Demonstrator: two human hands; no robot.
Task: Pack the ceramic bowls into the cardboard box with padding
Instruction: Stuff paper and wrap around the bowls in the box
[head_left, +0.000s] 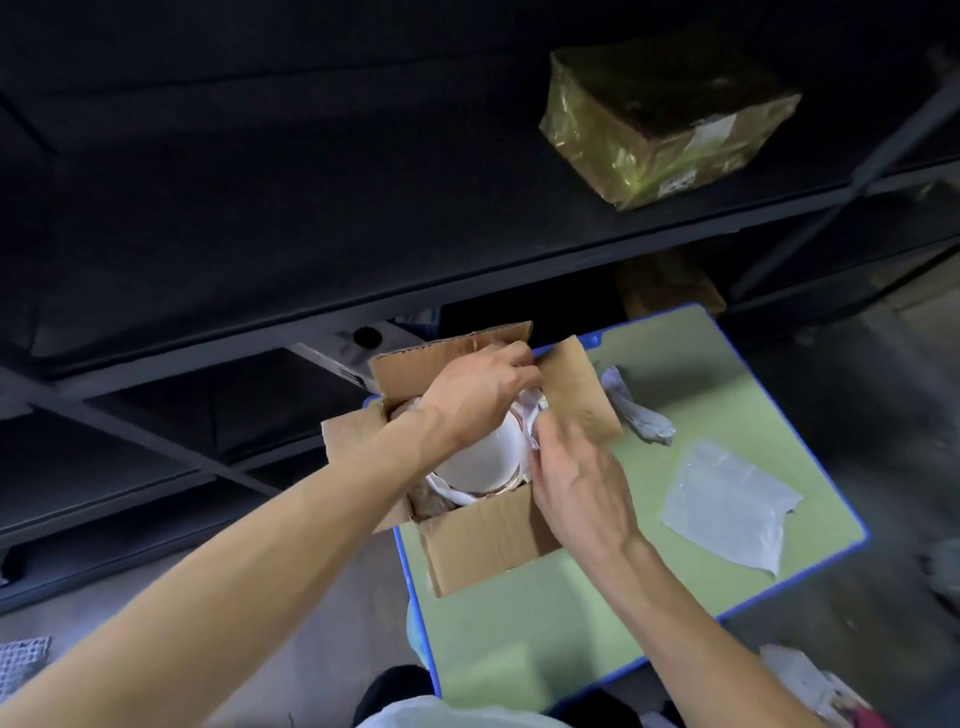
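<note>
An open cardboard box (483, 540) stands on a green board with a blue rim (571, 613). Inside it a white ceramic bowl (480, 457) lies upside down, a copper band round its rim, with another white bowl edge under it. White padding paper (532, 410) is wedged between the bowl and the box's right wall. My left hand (475, 389) reaches over the bowl and its fingers curl onto the paper at the far corner. My right hand (576, 483) is at the box's right side, fingertips on the same paper.
A crumpled wad of white paper (636, 410) and a flat sheet of clear plastic (727, 504) lie on the board right of the box. Dark metal shelving fills the background, with a taped brown parcel (665, 119) on a shelf. More paper (810, 680) lies on the floor at lower right.
</note>
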